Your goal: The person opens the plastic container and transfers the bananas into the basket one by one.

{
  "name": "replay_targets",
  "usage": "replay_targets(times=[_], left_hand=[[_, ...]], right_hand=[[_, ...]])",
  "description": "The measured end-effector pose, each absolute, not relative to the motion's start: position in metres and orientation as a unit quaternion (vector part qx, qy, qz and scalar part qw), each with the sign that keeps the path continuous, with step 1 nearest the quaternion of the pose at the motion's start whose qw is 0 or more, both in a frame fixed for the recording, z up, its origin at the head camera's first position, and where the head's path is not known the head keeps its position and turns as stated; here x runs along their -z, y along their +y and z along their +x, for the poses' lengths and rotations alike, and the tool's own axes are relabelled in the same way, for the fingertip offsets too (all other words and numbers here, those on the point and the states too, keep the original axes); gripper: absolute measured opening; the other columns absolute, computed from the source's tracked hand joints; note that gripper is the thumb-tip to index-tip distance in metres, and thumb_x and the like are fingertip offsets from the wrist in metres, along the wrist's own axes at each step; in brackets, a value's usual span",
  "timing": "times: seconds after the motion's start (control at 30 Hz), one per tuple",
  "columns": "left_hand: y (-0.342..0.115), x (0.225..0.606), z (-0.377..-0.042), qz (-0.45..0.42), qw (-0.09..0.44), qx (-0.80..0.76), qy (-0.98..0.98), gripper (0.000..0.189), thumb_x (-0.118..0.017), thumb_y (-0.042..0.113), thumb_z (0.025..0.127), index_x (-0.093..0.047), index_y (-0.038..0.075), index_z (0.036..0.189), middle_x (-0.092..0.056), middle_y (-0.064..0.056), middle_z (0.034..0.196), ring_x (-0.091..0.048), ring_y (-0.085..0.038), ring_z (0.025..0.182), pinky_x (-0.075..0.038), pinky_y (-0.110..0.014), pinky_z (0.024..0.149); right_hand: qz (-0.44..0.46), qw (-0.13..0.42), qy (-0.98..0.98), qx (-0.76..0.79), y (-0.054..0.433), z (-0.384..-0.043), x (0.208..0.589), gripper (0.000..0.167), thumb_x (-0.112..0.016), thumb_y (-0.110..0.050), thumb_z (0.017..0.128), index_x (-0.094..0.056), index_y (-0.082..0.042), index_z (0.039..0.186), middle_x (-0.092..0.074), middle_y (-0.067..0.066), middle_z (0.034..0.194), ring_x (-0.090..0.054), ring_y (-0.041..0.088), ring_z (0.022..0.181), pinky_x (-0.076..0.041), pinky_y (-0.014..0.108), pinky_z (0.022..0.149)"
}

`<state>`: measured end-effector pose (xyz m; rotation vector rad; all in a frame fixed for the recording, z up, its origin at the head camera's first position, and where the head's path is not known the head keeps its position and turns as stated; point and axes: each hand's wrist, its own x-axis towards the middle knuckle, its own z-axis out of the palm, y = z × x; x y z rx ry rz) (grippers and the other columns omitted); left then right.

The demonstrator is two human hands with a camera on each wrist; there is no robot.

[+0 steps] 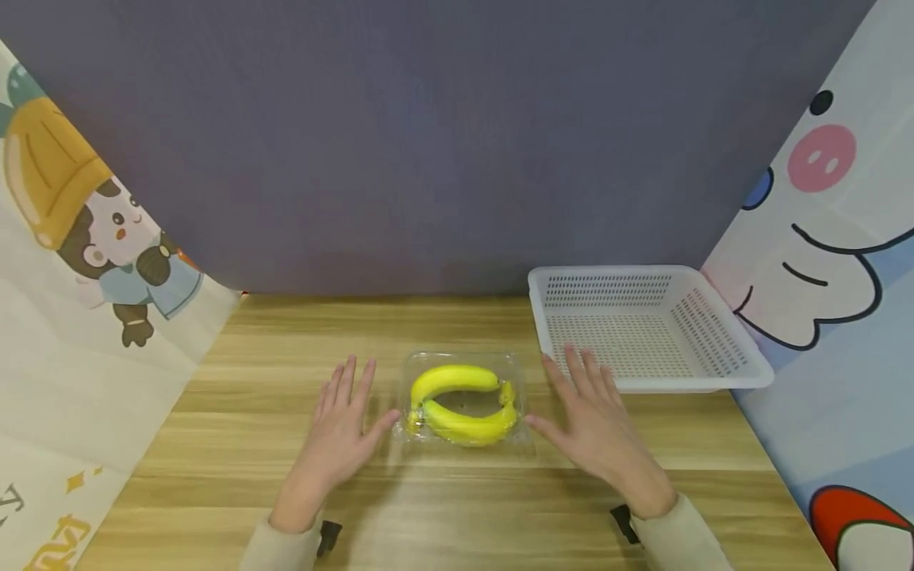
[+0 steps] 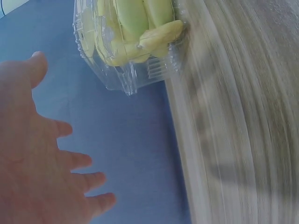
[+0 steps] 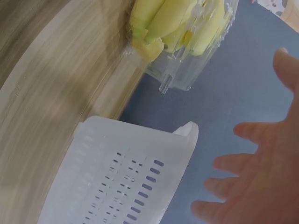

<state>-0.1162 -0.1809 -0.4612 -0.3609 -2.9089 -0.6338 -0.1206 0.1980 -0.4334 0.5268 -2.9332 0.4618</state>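
Note:
Yellow bananas (image 1: 467, 428) lie inside a clear plastic clamshell box (image 1: 460, 357) at the middle of the table. In the left wrist view the box (image 2: 110, 77) appears closed over several bananas (image 2: 128, 18). My left hand (image 1: 339, 436) is just left of the box with straight, spread fingers, its thumb tip close to the side. On the other side my right hand (image 1: 596, 428) is spread likewise, thumb near the box's right edge. Both wrist views show a gap between hand and box. Neither hand holds anything.
A white perforated plastic basket (image 1: 739, 357) stands at the table's back right, its near left corner by my right fingertips. Behind the wooden table (image 1: 457, 507) rises a dark grey panel (image 1: 457, 159). Cartoon-printed sheets (image 1: 64, 381) flank both sides.

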Motion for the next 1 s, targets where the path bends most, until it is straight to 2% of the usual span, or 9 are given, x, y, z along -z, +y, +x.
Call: replay_targets(times=[0.2, 0.43, 0.7, 0.83, 1.0], left_hand=[[-0.178, 0.463, -0.117, -0.129, 0.053, 0.250, -0.958, 0.085, -0.051, 0.053, 0.102, -0.012, 0.010, 0.164, -0.001, -0.020, 0.169, -0.008, -0.049, 0.152, -0.013, -0.072, 0.117], [-0.174, 0.467, -0.118, -0.115, 0.034, 0.290, -0.950, 0.093, -0.055, 0.058, 0.099, -0.003, 0.020, 0.165, -0.001, -0.018, 0.169, -0.015, -0.055, 0.148, -0.017, -0.076, 0.113], [-0.171, 0.470, -0.119, -0.122, 0.004, 0.351, -0.928, 0.099, -0.063, 0.059, 0.094, -0.004, 0.023, 0.165, 0.002, -0.014, 0.170, -0.013, -0.054, 0.149, -0.021, -0.079, 0.106], [-0.170, 0.470, -0.119, -0.127, -0.010, 0.379, -0.917, 0.102, -0.065, 0.059, 0.093, -0.003, 0.024, 0.165, 0.001, -0.014, 0.170, -0.014, -0.053, 0.149, -0.023, -0.078, 0.105], [-0.168, 0.471, -0.121, -0.138, -0.018, 0.405, -0.904, 0.107, -0.070, 0.057, 0.090, -0.002, 0.021, 0.165, 0.000, -0.014, 0.170, -0.017, -0.051, 0.149, -0.025, -0.072, 0.109]], right_hand=[[0.191, 0.068, -0.968, -0.151, 0.193, -0.118, 0.433, 0.092, -0.055, -0.067, 0.094, -0.022, -0.017, 0.163, -0.002, 0.017, 0.169, 0.002, 0.040, 0.154, -0.003, 0.060, 0.124], [0.220, 0.081, -0.959, -0.158, 0.186, -0.119, 0.433, 0.092, -0.055, -0.069, 0.093, -0.027, -0.014, 0.162, -0.008, 0.017, 0.169, -0.004, 0.038, 0.155, -0.013, 0.060, 0.123], [0.259, 0.105, -0.944, -0.174, 0.178, -0.122, 0.433, 0.089, -0.058, -0.064, 0.094, -0.025, -0.018, 0.163, -0.013, 0.018, 0.168, -0.015, 0.041, 0.153, -0.022, 0.063, 0.120], [0.280, 0.117, -0.936, -0.176, 0.173, -0.125, 0.436, 0.089, -0.057, -0.064, 0.094, -0.027, -0.015, 0.162, -0.017, 0.019, 0.167, -0.021, 0.041, 0.151, -0.026, 0.062, 0.118], [0.301, 0.122, -0.930, -0.173, 0.165, -0.129, 0.438, 0.088, -0.057, -0.065, 0.094, -0.031, -0.013, 0.160, -0.020, 0.020, 0.166, -0.022, 0.041, 0.151, -0.029, 0.063, 0.116]])
